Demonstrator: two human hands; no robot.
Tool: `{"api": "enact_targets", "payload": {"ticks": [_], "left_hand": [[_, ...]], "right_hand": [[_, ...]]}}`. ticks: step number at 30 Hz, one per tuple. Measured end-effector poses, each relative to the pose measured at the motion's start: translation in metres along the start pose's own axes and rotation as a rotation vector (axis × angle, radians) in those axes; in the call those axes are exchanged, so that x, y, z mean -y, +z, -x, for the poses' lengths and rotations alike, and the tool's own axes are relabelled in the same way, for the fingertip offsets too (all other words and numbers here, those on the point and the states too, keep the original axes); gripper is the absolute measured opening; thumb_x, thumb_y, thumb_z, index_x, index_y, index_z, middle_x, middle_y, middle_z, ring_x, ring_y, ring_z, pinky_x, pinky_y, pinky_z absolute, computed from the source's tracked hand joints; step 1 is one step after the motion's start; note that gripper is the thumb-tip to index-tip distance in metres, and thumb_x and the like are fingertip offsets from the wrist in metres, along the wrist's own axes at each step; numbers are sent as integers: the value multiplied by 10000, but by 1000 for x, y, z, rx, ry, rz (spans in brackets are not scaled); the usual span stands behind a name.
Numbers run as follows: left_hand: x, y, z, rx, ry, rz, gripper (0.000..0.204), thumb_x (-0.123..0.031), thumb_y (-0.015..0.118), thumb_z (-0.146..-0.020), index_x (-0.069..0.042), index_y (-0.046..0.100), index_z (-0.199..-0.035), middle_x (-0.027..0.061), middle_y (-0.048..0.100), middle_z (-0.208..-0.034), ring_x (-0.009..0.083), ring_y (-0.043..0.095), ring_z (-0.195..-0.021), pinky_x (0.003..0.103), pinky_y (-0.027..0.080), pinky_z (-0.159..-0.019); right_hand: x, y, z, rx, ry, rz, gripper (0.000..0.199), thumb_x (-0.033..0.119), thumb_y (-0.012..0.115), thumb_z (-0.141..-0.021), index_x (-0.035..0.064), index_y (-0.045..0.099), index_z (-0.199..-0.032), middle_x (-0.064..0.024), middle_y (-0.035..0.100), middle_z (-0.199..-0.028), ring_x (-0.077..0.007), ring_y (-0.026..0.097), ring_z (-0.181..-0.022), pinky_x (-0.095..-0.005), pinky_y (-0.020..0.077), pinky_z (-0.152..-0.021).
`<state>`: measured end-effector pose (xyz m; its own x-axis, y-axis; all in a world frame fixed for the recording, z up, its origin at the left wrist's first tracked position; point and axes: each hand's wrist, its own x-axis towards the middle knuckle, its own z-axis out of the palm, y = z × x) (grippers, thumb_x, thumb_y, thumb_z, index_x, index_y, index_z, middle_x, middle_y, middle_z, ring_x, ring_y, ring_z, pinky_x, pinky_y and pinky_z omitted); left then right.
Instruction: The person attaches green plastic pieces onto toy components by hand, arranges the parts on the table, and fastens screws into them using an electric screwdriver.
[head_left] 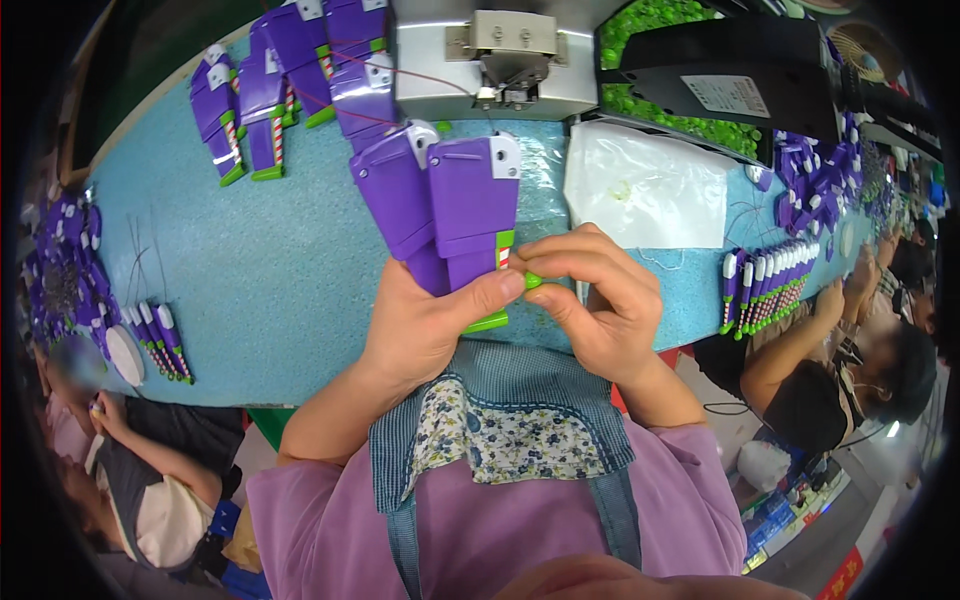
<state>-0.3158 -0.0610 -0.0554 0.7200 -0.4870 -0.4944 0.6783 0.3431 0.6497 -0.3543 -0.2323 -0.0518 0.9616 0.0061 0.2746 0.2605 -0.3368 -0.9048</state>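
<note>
Purple plastic makes up the flat, tapered piece with a white corner and a red-and-white striped edge [472, 195] that I see through the head view, held upright over the speckled blue tabletop [260, 280] in front of the wearer's chest. The left hand [415, 312] is closed round its lower part, thumb across the front near the green foot; a second purple piece [392, 200] fans out behind it, to the left. The right hand [603, 290] has a narrow pinch, thumb and forefinger on a small, rounded green knob [533, 281] beside the striped edge; I cannot tell whether the two are joined. Beyond the held pieces I make out a silver metal machine [425, 60], with a creased white plastic sheet [650, 190] to its lower right.
</note>
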Motion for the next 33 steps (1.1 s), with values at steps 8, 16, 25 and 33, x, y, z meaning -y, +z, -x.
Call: {"api": "enact_targets", "payload": {"ticks": [8, 16, 25, 33], "left_hand": [[13, -10, -1, -106, 231, -52, 315, -180, 620, -887, -16, 517, -1136, 97, 594, -916, 174, 583, -707, 296, 474, -579], [7, 4, -3, 30, 160, 6, 372, -112, 582, -843, 13, 475, -1176, 121, 580, -899, 185, 563, -667, 293, 458, -554], [22, 9, -5, -19, 436, -347, 284, -8, 679, -831, 33, 571, -1091, 88, 638, -973, 149, 619, -850, 278, 513, -745], [19, 7, 2, -5, 480, -443, 242, -22, 675, -841, 21, 582, -1061, 74, 644, -926, 133, 614, -817, 264, 505, -723]], "right_hand": [[-40, -66, 0, -222, 74, 696, 175, 13, 691, -701, 27, 645, -869, -92, 648, -918, -289, 570, -857, -365, 457, -764], [-58, -89, 0, -172, 54, 1013, 137, 52, 706, -730, 58, 669, -863, -34, 637, -931, -232, 539, -882, -336, 399, -786], [-15, -47, 9, -103, 203, -105, 167, 29, 725, -736, 1, 678, -895, -104, 626, -966, -196, 540, -904, -304, 420, -816], [-4, -27, 6, 30, 116, -9, 152, 46, 744, -719, 26, 682, -856, -87, 637, -897, -195, 546, -834, -297, 432, -744]]}}
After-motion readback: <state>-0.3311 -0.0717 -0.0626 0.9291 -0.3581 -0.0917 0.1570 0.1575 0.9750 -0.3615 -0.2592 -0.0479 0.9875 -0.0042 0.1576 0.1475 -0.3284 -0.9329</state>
